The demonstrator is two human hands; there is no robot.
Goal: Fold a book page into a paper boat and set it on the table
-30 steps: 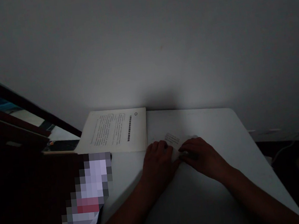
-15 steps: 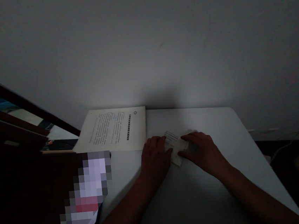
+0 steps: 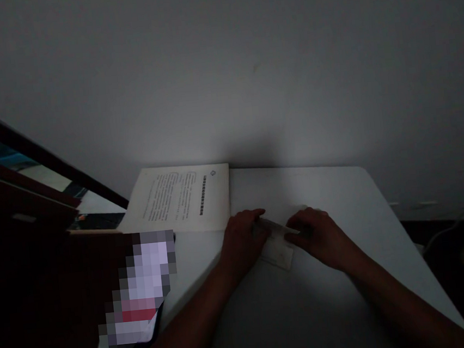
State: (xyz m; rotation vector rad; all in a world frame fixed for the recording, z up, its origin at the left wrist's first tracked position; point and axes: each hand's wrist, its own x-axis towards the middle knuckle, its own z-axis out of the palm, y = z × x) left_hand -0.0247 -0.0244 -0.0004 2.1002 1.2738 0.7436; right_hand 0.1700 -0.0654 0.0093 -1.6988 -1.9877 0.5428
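In my head view, the only one, the small paper (image 3: pixel 279 252) between my hands has just changed: half a second ago its far part lay with printed lines facing me, and now that part is tipped up into a raised edge, the print out of my sight, while a plain portion lies toward me on the white table (image 3: pixel 319 187). I judge this to be the middle of a fold or a turn-over, with no crease pressed down yet. My right hand (image 3: pixel 319 238) pinches the raised edge at its right end between thumb and fingers. My left hand (image 3: pixel 242 236) is curled at the left end, touching the paper, but in this dim light I cannot tell whether it grips it or merely steadies it. Counting up: two hands, both mine; one small paper, right of the table's middle; one larger printed booklet (image 3: pixel 173 201), lying by the wall (image 3: pixel 288 81) beyond my left hand; one phone (image 3: pixel 145 292), its screen blurred out, near the table's left edge; and one pale cable (image 3: pixel 443 233) off to the right.
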